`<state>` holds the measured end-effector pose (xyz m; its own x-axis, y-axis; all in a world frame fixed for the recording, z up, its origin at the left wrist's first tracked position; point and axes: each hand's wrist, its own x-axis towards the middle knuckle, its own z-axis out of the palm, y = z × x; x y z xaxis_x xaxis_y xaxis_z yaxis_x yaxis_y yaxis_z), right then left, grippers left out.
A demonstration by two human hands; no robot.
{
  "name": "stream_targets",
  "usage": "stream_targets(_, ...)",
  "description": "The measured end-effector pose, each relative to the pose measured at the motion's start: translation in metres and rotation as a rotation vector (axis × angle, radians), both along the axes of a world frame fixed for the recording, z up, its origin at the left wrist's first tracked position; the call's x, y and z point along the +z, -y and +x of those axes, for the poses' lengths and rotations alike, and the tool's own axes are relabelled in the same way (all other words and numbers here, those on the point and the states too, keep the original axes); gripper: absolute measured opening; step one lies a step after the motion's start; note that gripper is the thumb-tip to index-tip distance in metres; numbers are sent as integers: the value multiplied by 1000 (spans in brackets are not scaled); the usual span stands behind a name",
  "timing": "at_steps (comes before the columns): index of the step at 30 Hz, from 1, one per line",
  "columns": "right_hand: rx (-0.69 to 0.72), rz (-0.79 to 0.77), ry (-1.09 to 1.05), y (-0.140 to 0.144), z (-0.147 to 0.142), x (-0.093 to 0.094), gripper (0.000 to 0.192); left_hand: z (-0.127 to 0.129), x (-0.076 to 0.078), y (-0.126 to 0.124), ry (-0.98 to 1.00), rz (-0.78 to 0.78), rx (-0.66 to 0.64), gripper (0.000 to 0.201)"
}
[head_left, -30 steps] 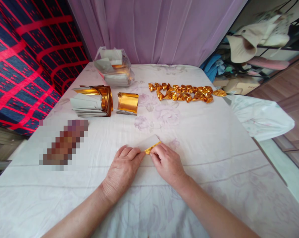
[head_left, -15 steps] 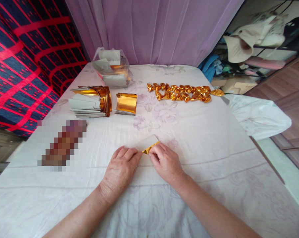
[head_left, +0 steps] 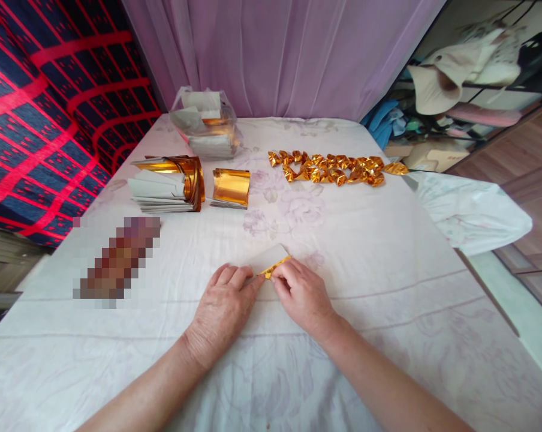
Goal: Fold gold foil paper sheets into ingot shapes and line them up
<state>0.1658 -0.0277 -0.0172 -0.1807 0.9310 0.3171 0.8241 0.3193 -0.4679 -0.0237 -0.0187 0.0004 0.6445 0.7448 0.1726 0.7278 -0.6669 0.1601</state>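
Head view looks down on a counter point(head_left: 388, 252) spread with a pale cloth printed with faint flowers. Near the front edge, both hands meet over one small sheet of gold foil paper point(head_left: 271, 262). The left hand point(head_left: 223, 309) lies knuckles up, its fingertips pressed onto the sheet's left end. The right hand point(head_left: 302, 294) comes in from the other side, thumb and forefinger pinched together on the gold edge of the sheet. The two hands almost touch at the fingertips, both closed on the same paper. The sheet lies flat on the cloth just beyond the fingers, its white back facing up and a narrow gold strip showing where it is folded over.

Farther back on the left sits a stack of foil sheets point(head_left: 165, 185), white faces and curled gold edges. Just beside it to the right stands a smaller curled gold bundle point(head_left: 230, 187). Behind these, near the curtain point(head_left: 280, 54), lies a clear plastic bag point(head_left: 205, 123) holding more sheets. Toward the back right, a row of folded gold pieces point(head_left: 336, 168) stretches across the cloth, well apart from the hands. A blurred, pixelated patch lies on the left of the counter.
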Motion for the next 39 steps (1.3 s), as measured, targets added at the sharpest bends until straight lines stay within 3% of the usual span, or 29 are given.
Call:
stream_targets(12,-2,1,-6,-1,0,-1,15,-4,-6,0,63,52,-18,32)
stream_targets(19,-9,15,-29,-2,-1,-4,11,6,-4,6,113,171,-24,27)
stream_targets(27,9,24,-171,-2,3,-3,10,14,-1,10,37,63,-23,40)
stream_targets(32,17,20,-301,-4,17,4,11,14,1,9,-4,56,-8,41)
stream_targets(36,-13,26,-245,-6,39,7,10,13,0,9,-10,72,-4,41)
stream_targets(39,2,10,-144,-8,53,6,21,10,0,8,-2,83,-7,40)
